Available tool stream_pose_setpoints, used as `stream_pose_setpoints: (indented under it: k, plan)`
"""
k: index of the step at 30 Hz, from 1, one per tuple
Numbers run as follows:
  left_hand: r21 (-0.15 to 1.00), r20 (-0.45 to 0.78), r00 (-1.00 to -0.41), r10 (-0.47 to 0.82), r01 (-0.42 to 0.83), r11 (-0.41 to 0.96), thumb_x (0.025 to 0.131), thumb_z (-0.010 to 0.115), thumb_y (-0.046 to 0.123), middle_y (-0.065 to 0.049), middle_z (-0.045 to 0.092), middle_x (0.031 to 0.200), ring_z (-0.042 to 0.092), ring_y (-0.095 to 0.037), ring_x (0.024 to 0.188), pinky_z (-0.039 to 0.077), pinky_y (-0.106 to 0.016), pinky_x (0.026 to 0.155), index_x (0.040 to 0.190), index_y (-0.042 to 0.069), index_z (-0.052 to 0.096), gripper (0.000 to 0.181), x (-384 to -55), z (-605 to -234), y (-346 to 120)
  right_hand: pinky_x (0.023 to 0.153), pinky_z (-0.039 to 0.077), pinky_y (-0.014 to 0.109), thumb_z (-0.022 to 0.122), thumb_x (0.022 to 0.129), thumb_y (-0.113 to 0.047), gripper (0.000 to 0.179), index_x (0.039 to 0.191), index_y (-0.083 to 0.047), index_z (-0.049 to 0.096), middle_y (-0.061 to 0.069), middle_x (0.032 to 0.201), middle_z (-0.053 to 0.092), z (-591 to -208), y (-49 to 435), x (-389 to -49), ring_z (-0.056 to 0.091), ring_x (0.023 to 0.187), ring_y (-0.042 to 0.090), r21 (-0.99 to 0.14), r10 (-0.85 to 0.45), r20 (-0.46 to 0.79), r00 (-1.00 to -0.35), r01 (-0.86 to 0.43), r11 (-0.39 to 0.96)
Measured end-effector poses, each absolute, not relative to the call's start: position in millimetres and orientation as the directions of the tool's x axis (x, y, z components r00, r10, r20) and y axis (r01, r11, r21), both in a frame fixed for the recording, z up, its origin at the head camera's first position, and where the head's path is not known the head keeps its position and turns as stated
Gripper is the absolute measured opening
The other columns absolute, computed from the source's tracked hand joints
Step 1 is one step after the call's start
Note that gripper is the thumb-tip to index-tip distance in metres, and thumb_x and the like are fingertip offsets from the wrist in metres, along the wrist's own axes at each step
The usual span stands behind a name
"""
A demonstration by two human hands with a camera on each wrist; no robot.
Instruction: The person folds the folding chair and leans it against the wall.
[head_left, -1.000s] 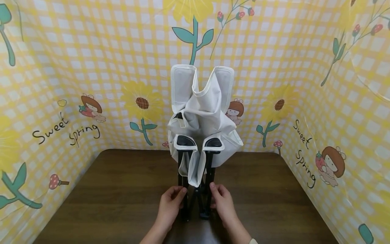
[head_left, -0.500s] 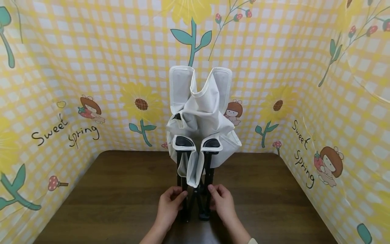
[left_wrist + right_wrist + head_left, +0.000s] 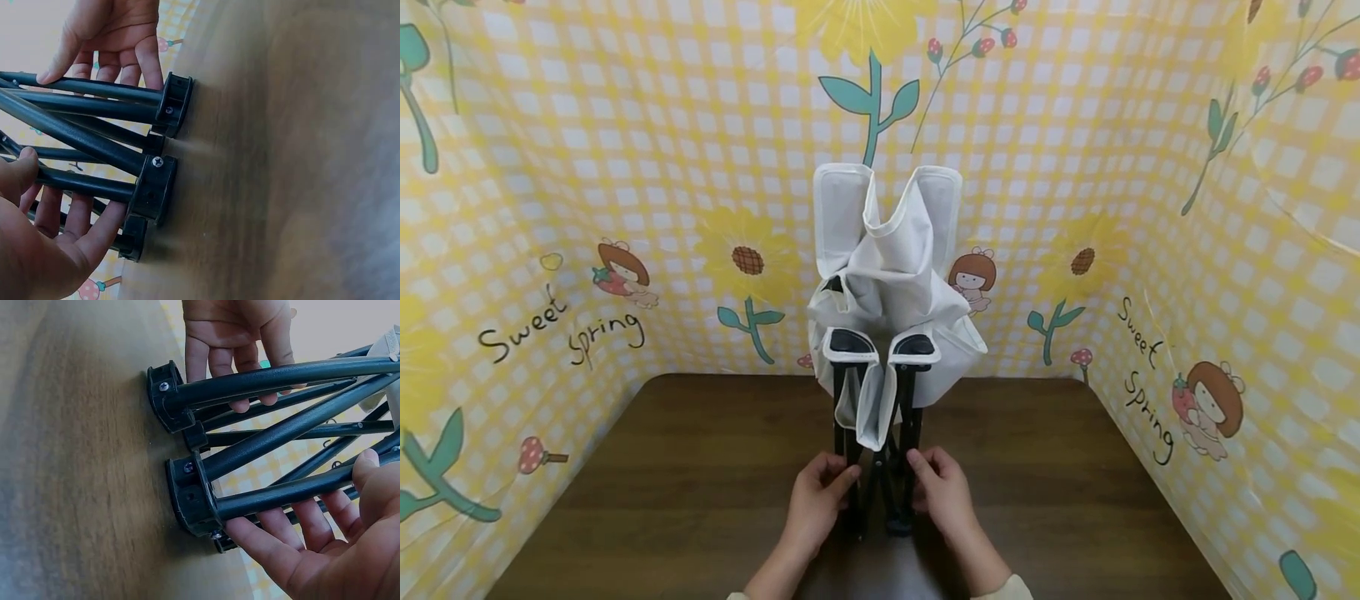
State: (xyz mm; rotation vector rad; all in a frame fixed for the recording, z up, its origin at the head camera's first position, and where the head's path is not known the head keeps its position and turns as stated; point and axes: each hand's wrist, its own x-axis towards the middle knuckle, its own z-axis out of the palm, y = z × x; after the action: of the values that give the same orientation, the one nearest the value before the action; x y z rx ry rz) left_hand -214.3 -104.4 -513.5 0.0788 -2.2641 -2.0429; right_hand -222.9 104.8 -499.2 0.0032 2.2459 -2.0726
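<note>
A folding chair with white fabric (image 3: 891,242) and black tubular legs (image 3: 907,400) stands upright, mostly folded, its fabric bunched between the frame corners. In the head view my left hand (image 3: 814,504) pinches the near left leg low down, thumb in front. On the near right leg, my right hand (image 3: 946,492) does the same. The left wrist view shows thumb and fingers around the tube, just above a black plastic foot (image 3: 151,187) with a screw. From the right wrist, another foot (image 3: 192,494) touches the tabletop, below my right fingers. The rear legs are partly hidden.
The chair stands on a brown wooden table (image 3: 715,450) with rounded back corners. Yellow checked cloth (image 3: 685,150) with flower and cartoon prints hangs behind it and along both sides. The chair's fabric is close to the back cloth.
The right leg and right hand have come slightly toward the left, so the chair looks a little narrower. The feet have shifted slightly away from me. Both hands keep their hold.
</note>
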Motion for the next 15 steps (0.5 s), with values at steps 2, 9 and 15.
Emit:
stream_pose_setpoints:
  k: [2,9,15]
  plan:
    - [0.994,0.038,-0.995,-0.093,0.028,0.109,0.087,0.071,0.025,-0.011,0.064,0.094,0.062,-0.031,0.087,0.057,-0.039,0.064,0.098,0.006,0.063,0.024,-218,-514,-106,0.067,0.058,0.046,0.057,0.09,-0.055,0.056,0.107,-0.002,0.058,0.021,0.095,0.057,-505,104,-228,0.06,0.077,0.027,-0.994,-0.048,-0.055,-0.997,0.051,0.094]
    - [0.99,0.08,-0.994,-0.075,0.071,0.118,0.088,0.071,0.024,-0.011,0.065,0.092,0.061,-0.034,0.086,0.057,-0.04,0.063,0.096,0.007,0.063,0.02,-233,-518,-112,0.067,0.059,0.045,0.057,0.089,-0.059,0.062,0.109,-0.001,0.056,0.025,0.096,0.056,-511,100,-243,0.062,0.079,0.035,-0.994,-0.063,-0.035,-0.997,0.028,0.109]
    - [0.984,0.124,-0.988,-0.091,0.11,0.142,0.088,0.071,0.025,-0.008,0.064,0.088,0.062,-0.029,0.083,0.057,-0.036,0.059,0.091,0.01,0.063,0.017,-248,-522,-114,0.069,0.058,0.049,0.057,0.088,-0.06,0.055,0.105,-0.008,0.057,0.025,0.102,0.056,-512,97,-258,0.063,0.085,0.037,-0.994,-0.065,-0.047,-0.997,0.04,0.105]
